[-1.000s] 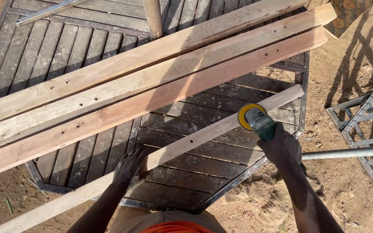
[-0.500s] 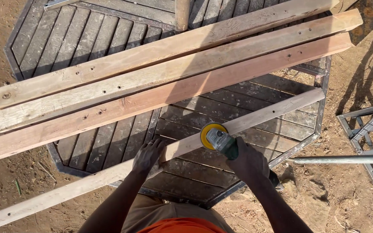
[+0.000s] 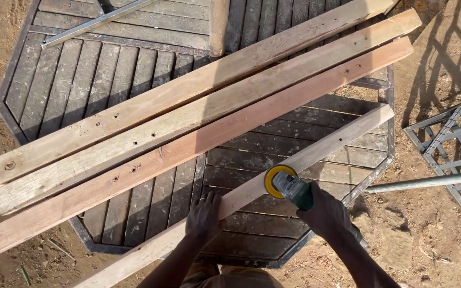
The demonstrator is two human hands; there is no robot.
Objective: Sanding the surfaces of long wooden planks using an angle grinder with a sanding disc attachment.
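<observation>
support: dark slatted octagonal table [image 3: 134,69] standing on bare dirt ground [image 3: 444,64]
far side: three long wooden planks [image 3: 198,117] lying side by side, slanting from near left to far right
near side: narrower plank [image 3: 337,141] lying apart from them at the same slant
far left: metal bar [image 3: 94,24]
far middle: short wooden piece [image 3: 219,24]

Left hand [image 3: 204,217] pressing flat on narrow pale wooden plank [image 3: 316,154]; right hand [image 3: 324,213] gripping green angle grinder with yellow disc [image 3: 286,184], disc on plank. Dark slatted octagonal table [image 3: 108,69] underneath.
</observation>
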